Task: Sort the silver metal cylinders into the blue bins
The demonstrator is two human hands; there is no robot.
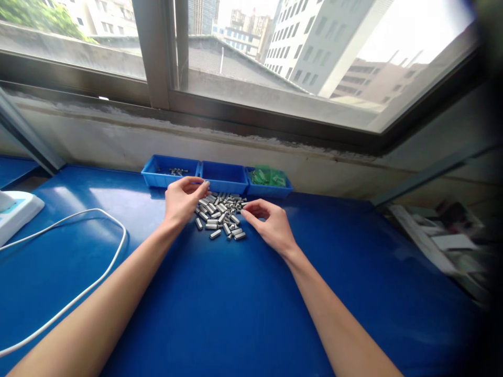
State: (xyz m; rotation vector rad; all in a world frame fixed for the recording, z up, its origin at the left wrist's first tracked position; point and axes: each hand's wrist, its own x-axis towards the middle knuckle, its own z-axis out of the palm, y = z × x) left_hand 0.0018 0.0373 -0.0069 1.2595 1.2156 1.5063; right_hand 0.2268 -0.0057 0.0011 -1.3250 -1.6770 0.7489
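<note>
A heap of short silver metal spacers [222,213], many with six-sided bodies, lies on the blue tabletop between my hands. My left hand [184,198] is at the heap's left edge, in front of the blue bins, with thumb and fingertips pinched together. A tiny bright spot shows at those fingertips, too small to name. At the heap's right edge, my right hand [271,222] has its thumb and forefinger closed together beside the outermost pieces. Whatever is between these fingertips, if anything, cannot be made out.
Three joined blue bins stand against the wall: the left bin [151,178] has small metal parts, the middle bin [225,172] is beside it, and the right bin [288,187] holds green packets [271,177]. A white cable [124,230] loops from a white device [23,212] at left.
</note>
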